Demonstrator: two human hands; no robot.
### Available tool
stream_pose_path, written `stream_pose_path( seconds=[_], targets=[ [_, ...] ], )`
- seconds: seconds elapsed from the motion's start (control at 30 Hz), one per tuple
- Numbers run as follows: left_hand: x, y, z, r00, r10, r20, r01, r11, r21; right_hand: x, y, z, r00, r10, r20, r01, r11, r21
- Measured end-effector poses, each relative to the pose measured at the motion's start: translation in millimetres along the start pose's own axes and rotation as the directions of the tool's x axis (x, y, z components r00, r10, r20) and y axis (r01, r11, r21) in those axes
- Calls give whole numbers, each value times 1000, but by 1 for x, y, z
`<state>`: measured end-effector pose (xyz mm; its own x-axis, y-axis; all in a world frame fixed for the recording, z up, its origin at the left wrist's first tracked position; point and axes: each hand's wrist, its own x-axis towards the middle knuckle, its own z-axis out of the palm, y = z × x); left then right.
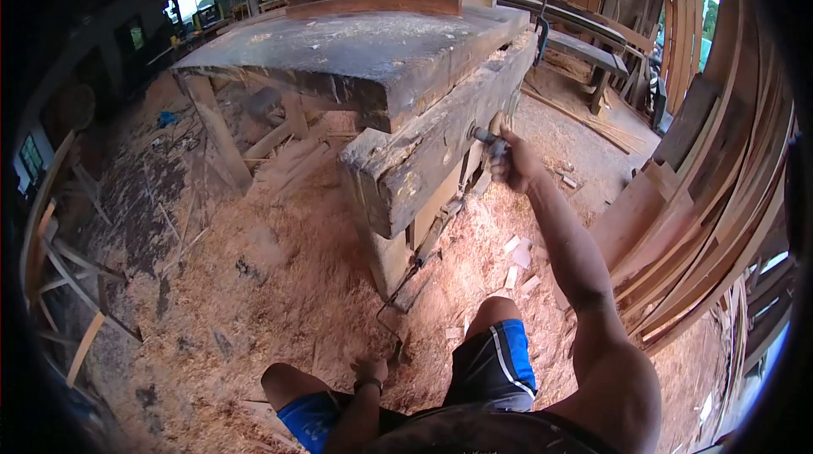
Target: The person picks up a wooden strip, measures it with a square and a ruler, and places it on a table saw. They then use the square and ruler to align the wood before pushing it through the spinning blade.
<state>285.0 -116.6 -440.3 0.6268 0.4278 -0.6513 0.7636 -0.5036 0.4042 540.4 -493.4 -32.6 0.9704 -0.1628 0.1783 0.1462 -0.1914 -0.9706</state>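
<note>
My right hand (510, 164) is closed around the handle of a bench vise, at a metal screw (483, 134) that sticks out of a thick wooden jaw (440, 157). A short piece of the handle (496, 121) shows above the fist. The jaw runs along the side of a heavy, worn workbench (339, 52), with a gap between the two. Low in front of my body, my left hand (370, 369) hangs over the shavings with its fingers loosely apart, holding nothing. A dark band is around that wrist.
Long boards (711, 200) lean in a stack at the right. Curved wooden pieces (51, 225) stand at the left. A reddish plank (373, 3) lies across the far end of the bench. Shavings and offcuts (518, 259) cover the floor. A second bench (584, 52) stands behind.
</note>
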Motion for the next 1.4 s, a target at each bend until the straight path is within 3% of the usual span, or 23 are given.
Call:
stream_pose_path(
  seconds=[0.03,0.07,0.13,0.17,0.2,0.23,0.27,0.33,0.4,0.47,0.53,0.57,0.6,0.67,0.87,0.9,0.93,1.03,1.13,1.2,1.23,1.27,1.4],
  targets=[
    [5,-2,-1,993,50,106,-60,993,101,2,8,-7,936,246,251,-325,880,347],
    [4,-1,-6,973,86,215,-129,972,197,4,21,-13,761,348,547,-638,550,538],
    [-18,14,-20,970,63,235,-106,979,175,-9,33,-15,799,404,445,-596,623,506],
    [-25,20,-25,966,42,255,-83,984,155,-27,20,-10,920,381,90,-384,836,392],
    [-23,23,-24,965,46,258,-88,984,155,-39,13,-8,939,231,-256,-193,967,167],
    [-21,24,-23,935,56,350,-134,969,205,-21,63,-20,915,-189,-357,127,973,-191],
    [-19,23,-22,897,55,439,-183,950,253,-26,60,-19,913,-183,-364,119,974,-191],
    [2,17,-4,884,74,462,-212,943,255,-44,34,-13,962,-258,89,263,964,-45],
    [-12,12,0,865,88,495,-239,938,252,-63,-2,-30,927,103,361,-274,842,464],
    [-39,27,-15,935,56,351,-127,975,181,-92,-25,-35,782,13,623,-486,638,597],
    [-28,23,-7,946,10,324,-36,997,74,-102,-30,-30,975,10,223,-13,1000,9],
    [2,7,15,940,98,327,-151,979,140,-103,-29,-28,989,-119,86,146,880,-451],
    [19,-4,27,924,186,336,-262,944,200,-99,-29,-23,991,-111,75,133,883,-451],
    [22,-4,26,925,119,360,-195,964,181,-85,-29,-14,786,-619,8,376,467,-801],
    [-76,60,-39,945,101,311,-130,989,72,-29,-4,-7,641,-720,266,500,128,-857],
    [-81,64,-41,956,125,266,-142,989,46,-21,1,-4,814,-571,104,420,456,-784],
    [-56,51,-21,957,127,262,-142,989,40,-17,4,-8,811,-575,108,426,454,-782],
    [15,1,36,915,202,350,-185,979,-81,-27,9,-27,961,-244,-133,163,882,-443],
    [11,9,36,912,165,374,-209,975,80,-29,3,-31,974,168,-155,-165,986,29],
    [-3,13,33,907,105,408,-66,992,-108,-48,-25,-15,986,-34,-161,21,996,-82],
    [5,7,42,904,96,416,-63,994,-92,-59,-40,-8,865,-497,-70,317,649,-692],
    [19,-2,54,906,165,390,-151,986,-67,-68,-47,-1,636,-714,294,350,-72,-934],
    [27,-8,51,884,183,431,-209,978,12,-33,-19,7,695,-584,418,277,-319,-906]
  ],
)
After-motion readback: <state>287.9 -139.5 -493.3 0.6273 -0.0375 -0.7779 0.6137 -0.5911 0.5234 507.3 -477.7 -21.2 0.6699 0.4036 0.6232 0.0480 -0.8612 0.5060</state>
